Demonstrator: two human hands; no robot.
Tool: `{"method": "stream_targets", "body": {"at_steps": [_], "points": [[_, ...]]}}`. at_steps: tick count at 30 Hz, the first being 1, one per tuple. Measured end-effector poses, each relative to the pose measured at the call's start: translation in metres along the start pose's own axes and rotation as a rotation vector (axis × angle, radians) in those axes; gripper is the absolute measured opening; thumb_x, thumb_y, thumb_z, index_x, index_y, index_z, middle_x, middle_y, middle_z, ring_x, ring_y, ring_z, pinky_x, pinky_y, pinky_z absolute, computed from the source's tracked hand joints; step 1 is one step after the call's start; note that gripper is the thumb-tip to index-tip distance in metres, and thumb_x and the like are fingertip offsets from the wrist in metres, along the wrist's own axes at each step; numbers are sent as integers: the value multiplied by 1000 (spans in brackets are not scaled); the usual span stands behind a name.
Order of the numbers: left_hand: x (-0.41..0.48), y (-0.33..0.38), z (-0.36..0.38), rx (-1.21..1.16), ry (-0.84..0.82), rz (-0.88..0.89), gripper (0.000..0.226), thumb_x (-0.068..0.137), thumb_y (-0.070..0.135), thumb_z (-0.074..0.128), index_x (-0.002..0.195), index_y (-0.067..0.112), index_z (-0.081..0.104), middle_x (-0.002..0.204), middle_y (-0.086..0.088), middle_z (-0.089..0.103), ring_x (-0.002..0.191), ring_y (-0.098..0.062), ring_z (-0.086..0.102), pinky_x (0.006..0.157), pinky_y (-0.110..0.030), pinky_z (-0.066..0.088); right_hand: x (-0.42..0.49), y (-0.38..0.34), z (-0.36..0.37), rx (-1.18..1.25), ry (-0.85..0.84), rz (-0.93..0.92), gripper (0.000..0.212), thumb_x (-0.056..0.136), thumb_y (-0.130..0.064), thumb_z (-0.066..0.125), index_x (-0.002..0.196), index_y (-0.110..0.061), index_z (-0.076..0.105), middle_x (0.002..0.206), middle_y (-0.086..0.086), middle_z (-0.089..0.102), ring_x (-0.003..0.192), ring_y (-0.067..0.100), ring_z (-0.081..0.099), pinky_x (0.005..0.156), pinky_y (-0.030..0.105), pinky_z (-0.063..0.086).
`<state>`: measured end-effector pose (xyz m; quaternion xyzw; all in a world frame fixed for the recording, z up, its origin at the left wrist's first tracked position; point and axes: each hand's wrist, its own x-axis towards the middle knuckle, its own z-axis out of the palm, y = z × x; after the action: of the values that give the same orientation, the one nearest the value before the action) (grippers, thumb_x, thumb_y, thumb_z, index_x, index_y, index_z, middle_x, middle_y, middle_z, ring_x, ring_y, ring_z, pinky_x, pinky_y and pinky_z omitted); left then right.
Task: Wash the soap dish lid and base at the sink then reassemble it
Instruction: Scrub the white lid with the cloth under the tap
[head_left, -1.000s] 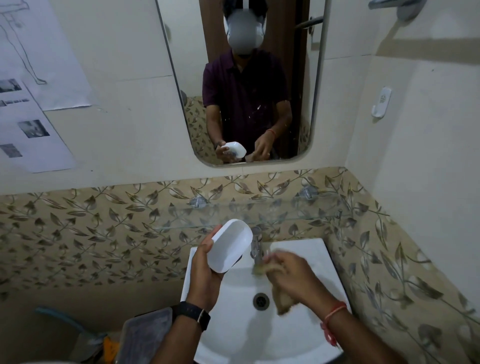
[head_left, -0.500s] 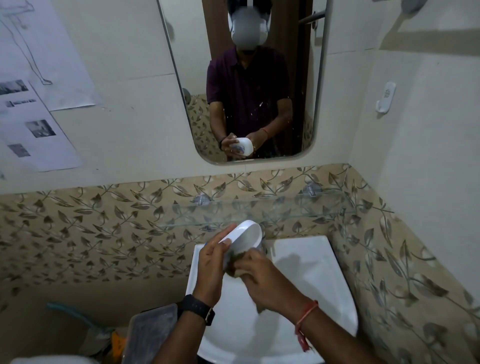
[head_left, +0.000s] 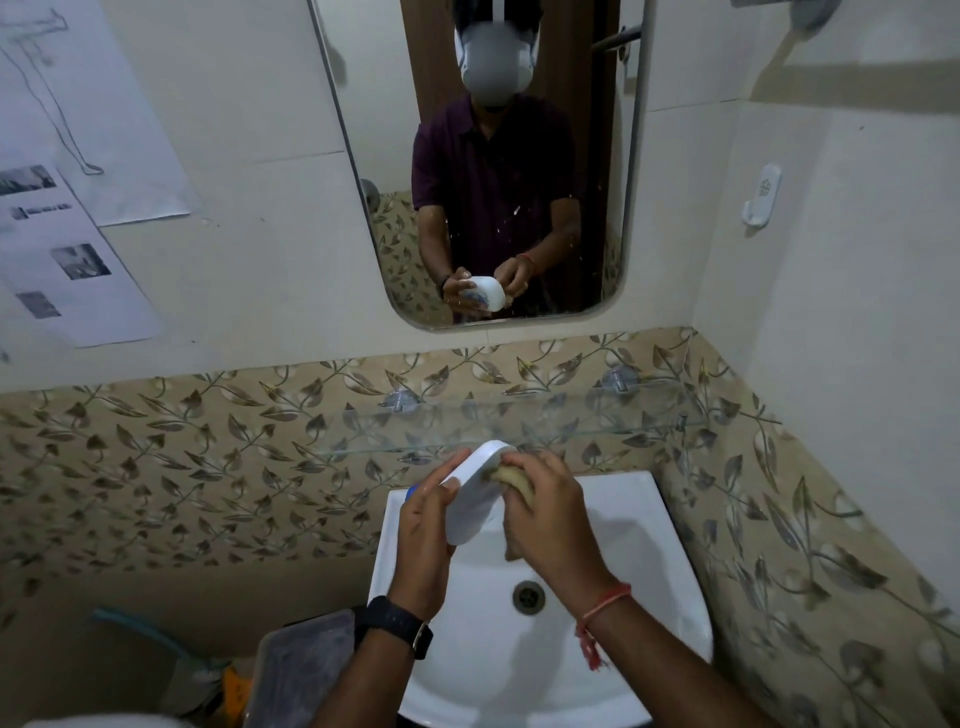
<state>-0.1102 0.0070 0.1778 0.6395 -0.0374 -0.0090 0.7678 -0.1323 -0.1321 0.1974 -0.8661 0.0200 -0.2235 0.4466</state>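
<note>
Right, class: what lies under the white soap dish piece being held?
The white sink, its drain nearer the camera. The left hand gripping the soap dish piece and the right hand with a brown scrubber cover the sink's back.

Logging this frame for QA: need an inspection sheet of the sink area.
Surface: white sink, drain uncovered.
Job's things: white soap dish part held over the sink; lid or base, cannot tell. Other part not identified.
Clutter: grey tray beside the sink, lower left.
Grippers: left hand grips the soap dish part; right hand holds a brown scrub pad against it.
Cables: nothing seen.
Surroundings: glass shelf, mirror, papers on the wall, wall hook.
</note>
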Motion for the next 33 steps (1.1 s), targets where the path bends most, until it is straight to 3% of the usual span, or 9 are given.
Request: {"method": "stream_targets", "body": {"at_steps": [3,7,12,16,20,22,25,29,33], "points": [[-2,-1,8,-74,-14,-50,36,108,16,43,129,25,71,130,-6,72,124,-31,65,107,-59,49,-9,-10,11,65,-34,53,24,95,-5,60,115,-11,72,117,4,68,105,13,62,93,21,52],[-4,4,11,-62,-16,-43,38,106,11,42,131,18,69,130,-3,73,124,-26,66,97,-39,58,-19,-24,3,34,-407,-8,32,92,-3,54,111,-15,76,108,2,77,95,9,69,88,19,56],[2,5,-7,-204,84,-123,36,106,28,44,131,29,70,141,-5,64,130,-36,56,102,-61,53,-6,-19,-65,86,-1003,152,26,83,-9,65,101,-18,81,100,-6,80,94,5,72,91,24,57],[9,11,-16,-263,107,-125,37,105,29,45,134,25,68,143,-14,59,130,-48,52,85,-49,60,-1,0,-78,-7,-655,217,19,81,-14,70,93,-27,77,95,-7,78,91,9,72,84,28,61],[3,10,-6,-259,61,-153,38,106,29,41,134,27,68,139,-7,65,130,-36,58,97,-54,57,9,-13,-59,102,-256,107,17,87,-12,70,99,-23,74,92,-11,74,83,6,69,69,13,53],[0,8,2,-214,6,-145,41,108,25,37,136,25,66,136,-7,68,128,-32,61,109,-55,49,3,-21,-37,56,-250,36,18,88,-7,68,101,-19,73,94,-8,74,84,7,67,70,9,51],[-5,7,12,-84,-23,-70,39,109,17,38,131,22,69,129,-5,73,122,-27,67,103,-50,54,-15,-19,-4,-40,-295,-12,24,88,-3,62,106,-15,74,105,2,77,97,16,70,84,18,56],[-10,0,9,48,-46,-54,35,109,18,42,129,18,71,127,-8,74,121,-28,68,103,-57,53,-32,-20,3,25,-418,50,36,91,-2,55,120,-18,69,115,0,76,105,13,69,83,10,50],[-16,-3,5,20,-53,-126,38,109,19,39,124,20,74,124,-7,75,122,-30,67,104,-54,53,-17,-27,-23,-7,-687,104,22,87,-11,60,100,-27,69,100,-5,72,85,7,66,76,20,53]]}}
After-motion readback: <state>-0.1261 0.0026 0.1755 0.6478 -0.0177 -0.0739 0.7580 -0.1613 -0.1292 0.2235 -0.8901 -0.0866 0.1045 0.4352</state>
